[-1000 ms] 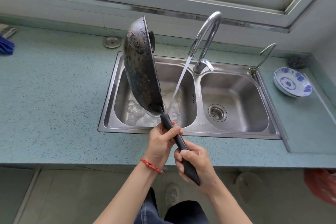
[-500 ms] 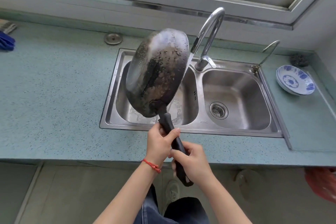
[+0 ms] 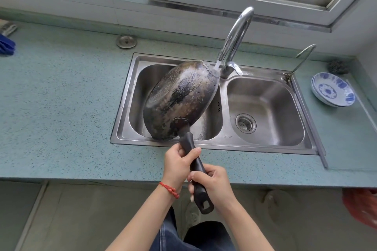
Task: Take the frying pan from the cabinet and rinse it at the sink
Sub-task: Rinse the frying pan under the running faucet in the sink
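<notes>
a speckled blue-green countertop runs under the window, with a steel double sink set into it. a round metal cap sits flat on the counter behind the sink's left corner. at the far left edge lie a blue item and a striped cloth, both partly cut off. right of the sink, stacked blue-and-white dishes rest near a dark scouring ball at the back wall.

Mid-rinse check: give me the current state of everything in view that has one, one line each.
Frying pan: turned underside up, tilted over the left basin, held by its handle.
Faucet: running, stream hitting the pan's far rim.
Left hand: gripping the handle nearer the pan.
Right hand: gripping the handle's end.
Right basin: drain strainer in place.
Blue-patterned plates: stacked on the counter.
</notes>
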Motion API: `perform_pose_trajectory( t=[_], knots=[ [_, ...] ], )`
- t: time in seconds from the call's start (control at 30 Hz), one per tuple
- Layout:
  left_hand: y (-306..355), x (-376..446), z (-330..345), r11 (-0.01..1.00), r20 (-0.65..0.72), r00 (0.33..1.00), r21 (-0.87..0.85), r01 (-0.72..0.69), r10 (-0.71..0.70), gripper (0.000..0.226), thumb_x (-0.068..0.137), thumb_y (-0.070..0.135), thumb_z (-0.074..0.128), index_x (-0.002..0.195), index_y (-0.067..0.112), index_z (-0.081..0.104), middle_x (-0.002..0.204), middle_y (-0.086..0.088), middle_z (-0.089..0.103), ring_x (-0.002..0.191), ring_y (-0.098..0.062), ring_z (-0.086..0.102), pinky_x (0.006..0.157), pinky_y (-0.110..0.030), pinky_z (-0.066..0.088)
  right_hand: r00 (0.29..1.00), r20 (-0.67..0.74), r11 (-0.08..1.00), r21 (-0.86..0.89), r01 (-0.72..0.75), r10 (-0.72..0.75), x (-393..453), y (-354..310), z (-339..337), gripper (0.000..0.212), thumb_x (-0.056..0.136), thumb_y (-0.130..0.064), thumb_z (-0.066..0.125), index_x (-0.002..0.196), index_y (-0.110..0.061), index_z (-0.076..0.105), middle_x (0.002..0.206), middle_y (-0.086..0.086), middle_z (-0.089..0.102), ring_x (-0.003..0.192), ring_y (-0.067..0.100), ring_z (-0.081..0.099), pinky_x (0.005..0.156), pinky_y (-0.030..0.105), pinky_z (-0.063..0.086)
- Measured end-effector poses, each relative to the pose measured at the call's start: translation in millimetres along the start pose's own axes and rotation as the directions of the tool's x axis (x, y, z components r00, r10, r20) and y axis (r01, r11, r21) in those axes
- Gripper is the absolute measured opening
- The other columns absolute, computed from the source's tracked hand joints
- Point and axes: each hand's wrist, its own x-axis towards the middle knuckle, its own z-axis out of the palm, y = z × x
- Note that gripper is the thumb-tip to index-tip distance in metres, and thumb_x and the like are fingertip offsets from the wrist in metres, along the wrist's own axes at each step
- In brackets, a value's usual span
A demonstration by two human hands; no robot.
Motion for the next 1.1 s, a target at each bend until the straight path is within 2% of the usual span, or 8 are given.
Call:
perform_pose_trajectory(
  t=[0.1,0.2,0.37,0.7,0.97,1.1],
  knots=[
    [-1,4,3,1.0,0.013,1.0,0.01,0.008,-0.008,0.016,0.076,0.001,0.067,0.07,0.006,0.053,0.065,-0.01,0.054,0.06,-0.018,0.049,0.052,-0.024,0.042,1.0,-0.007,0.999,0.033,-0.03,0.03,2,-2,-1,0.018,0.079,0.009,0.053,0.064,0.0,0.056,0.042,0.009,0.053,0.033,0.02,0.044,0.037,0.024,0.045],
    [-3,7,8,1.0,0.044,0.999,0.0,0.023,-0.023,0.015,0.076,0.001,0.067,0.07,0.006,0.054,0.061,-0.008,0.056,0.053,-0.01,0.053,0.049,-0.018,0.045,0.999,-0.016,0.998,0.046,-0.045,0.046,1,-5,-4,0.009,0.073,0.001,0.058,0.065,0.001,0.055,0.042,0.01,0.053,0.033,0.02,0.044,0.037,0.023,0.043],
    [-5,9,19,0.998,0.1,0.993,-0.023,0.063,-0.06,0.015,0.077,0.003,0.067,0.069,0.007,0.054,0.062,-0.009,0.057,0.058,-0.016,0.053,0.054,-0.024,0.046,0.996,-0.076,0.999,0.015,-0.041,0.042,2,-7,-14,0.018,0.08,0.01,0.051,0.064,0.001,0.055,0.042,0.011,0.053,0.031,0.021,0.044,0.036,0.024,0.043],
    [-6,16,33,0.994,0.176,0.98,-0.049,0.101,-0.091,0.009,0.078,0.002,0.065,0.075,0.003,0.057,0.062,-0.007,0.058,0.053,-0.01,0.058,0.053,-0.019,0.05,0.986,-0.162,0.999,-0.013,-0.03,0.028,6,-10,-24,0.016,0.079,0.009,0.052,0.065,0.002,0.054,0.042,0.012,0.053,0.032,0.022,0.044,0.036,0.023,0.042],
    [-10,20,36,0.99,0.184,0.977,-0.064,0.124,-0.11,0.008,0.079,0.002,0.065,0.076,0.005,0.057,0.06,-0.004,0.061,0.05,-0.005,0.061,0.053,-0.018,0.051,0.986,-0.167,0.998,-0.051,-0.035,0.026,11,-7,-29,0.017,0.079,0.01,0.053,0.065,0.002,0.055,0.041,0.01,0.054,0.033,0.021,0.046,0.037,0.025,0.045],
    [-9,20,35,0.993,0.156,0.983,-0.049,0.11,-0.102,0.009,0.078,0.004,0.066,0.074,0.006,0.057,0.063,-0.007,0.061,0.056,-0.012,0.06,0.056,-0.021,0.052,0.988,-0.151,0.998,-0.042,-0.042,0.035,13,-8,-30,0.016,0.079,0.009,0.053,0.065,0.001,0.057,0.043,0.011,0.054,0.034,0.022,0.046,0.037,0.025,0.045]
  ],
)
